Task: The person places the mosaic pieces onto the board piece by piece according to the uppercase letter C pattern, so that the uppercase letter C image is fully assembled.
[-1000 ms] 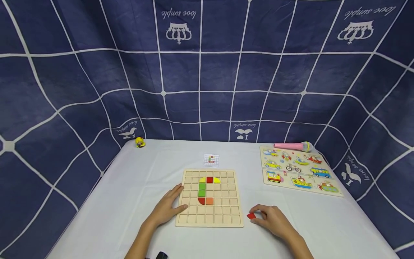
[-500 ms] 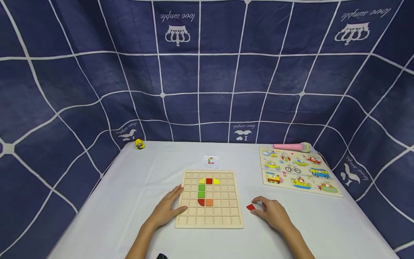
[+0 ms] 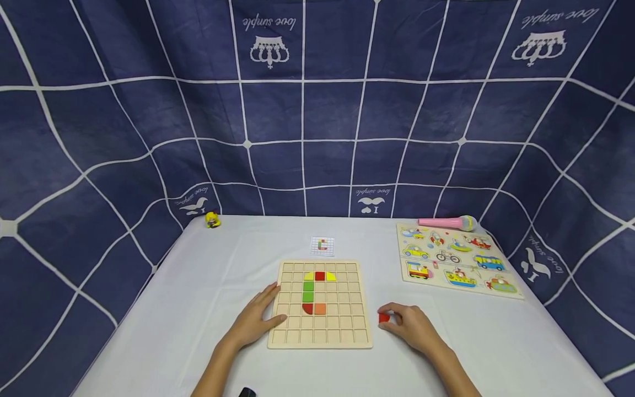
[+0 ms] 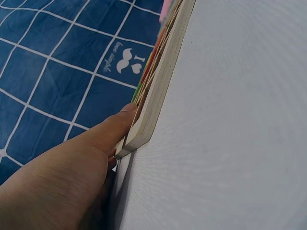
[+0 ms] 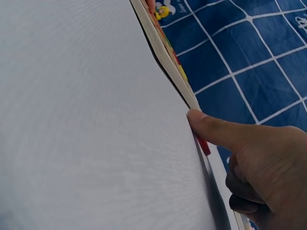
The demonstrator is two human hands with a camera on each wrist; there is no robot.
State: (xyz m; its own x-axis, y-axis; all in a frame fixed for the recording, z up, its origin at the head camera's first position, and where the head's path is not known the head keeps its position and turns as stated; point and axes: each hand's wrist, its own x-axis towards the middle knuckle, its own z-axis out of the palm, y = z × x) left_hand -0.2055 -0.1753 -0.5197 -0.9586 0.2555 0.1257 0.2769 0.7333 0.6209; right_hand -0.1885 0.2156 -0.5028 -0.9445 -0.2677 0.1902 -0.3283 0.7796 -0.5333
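A square wooden grid board [image 3: 342, 331] lies flat on the white table. Its colored tiles form a hooked shape: yellow rounded pieces and a red square on top, green squares [image 3: 308, 291] down the side, then a dark red rounded piece [image 3: 307, 309] and an orange square [image 3: 319, 309]. My left hand [image 3: 253, 320] rests at the board's left edge, fingers extended along it and thumb on its rim. To the board's right, my right hand [image 3: 412, 328] pinches a small red tile [image 3: 383, 318] between thumb and forefinger, low over the table. The fingers partly cover that tile.
Behind the board lies a small printed pattern card [image 3: 322, 246]. A vehicle peg puzzle [image 3: 436, 264] and a pink toy microphone [image 3: 444, 223] are at the back right. A yellow figurine [image 3: 212, 220] stands at the back left. A black object [image 3: 247, 392] shows at the front edge.
My right hand has shifted slightly away from my body with the red tile, which has turned between the fingertips. The left hand and the board stay put.
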